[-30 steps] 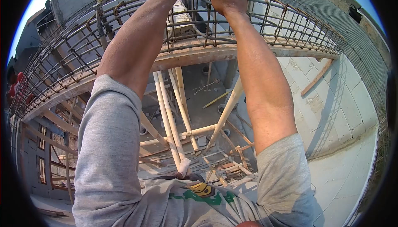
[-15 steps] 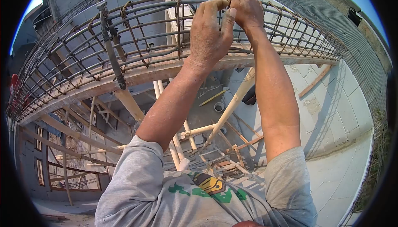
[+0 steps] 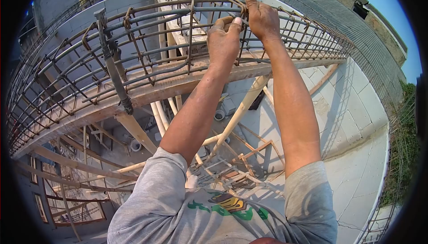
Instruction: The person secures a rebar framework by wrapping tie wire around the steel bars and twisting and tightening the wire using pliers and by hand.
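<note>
Both hands (image 3: 243,28) outstretched, fingers (image 3: 235,20) on rebar cage (image 3: 147,34)

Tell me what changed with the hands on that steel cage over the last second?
The left hand swung in from the left and now curls its grip on a bar of the rebar cage, close beside the right hand. The right hand kept its place at the top bar, and the wooden beam under the cage stayed put.

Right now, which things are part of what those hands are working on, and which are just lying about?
In hand:
left hand
right hand
rusty brown steel rebar cage
long wooden plank under the cage

Lying about:
pale bamboo scaffold poles
small round buckets on the floor below
</note>
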Available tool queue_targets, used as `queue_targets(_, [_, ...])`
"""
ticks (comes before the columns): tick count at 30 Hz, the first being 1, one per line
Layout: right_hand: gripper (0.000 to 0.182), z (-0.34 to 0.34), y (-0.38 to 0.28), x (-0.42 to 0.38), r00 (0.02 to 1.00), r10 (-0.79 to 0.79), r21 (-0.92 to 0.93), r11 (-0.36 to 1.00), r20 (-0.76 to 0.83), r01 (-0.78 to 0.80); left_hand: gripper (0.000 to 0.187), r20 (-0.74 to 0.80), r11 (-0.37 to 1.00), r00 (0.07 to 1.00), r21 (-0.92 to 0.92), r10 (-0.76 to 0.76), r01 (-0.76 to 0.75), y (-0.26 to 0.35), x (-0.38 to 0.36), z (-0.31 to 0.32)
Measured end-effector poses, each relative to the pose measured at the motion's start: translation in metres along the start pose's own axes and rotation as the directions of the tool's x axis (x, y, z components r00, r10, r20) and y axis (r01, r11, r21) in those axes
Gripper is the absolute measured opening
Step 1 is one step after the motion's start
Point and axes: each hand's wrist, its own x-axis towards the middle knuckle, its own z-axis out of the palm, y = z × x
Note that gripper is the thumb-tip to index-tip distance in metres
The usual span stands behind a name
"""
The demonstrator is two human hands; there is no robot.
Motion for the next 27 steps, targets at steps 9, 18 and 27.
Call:
queue_targets(9, [0.031,-0.023,0.009,-0.025,0.940,-0.256,-0.002,0.965,-0.228,0.262,0.034,0.037,0.999,0.998,0.008,-0.051,0.050,0.019,-0.005,-0.004])
queue_targets(18, [0.027,-0.048,-0.004,-0.030,0.987,0.144,-0.045,0.989,0.076,-0.141,0.032,0.041,0.999,0.999,-0.040,-0.034,0.036,0.007,-0.005,-0.004])
queue_targets(27, [0.021,-0.048,-0.004,-0.029,0.995,-0.077,-0.117,0.990,0.061,0.084,0.044,0.164,0.996,0.986,-0.085,0.005,0.009,0.013,-0.013,-0.012])
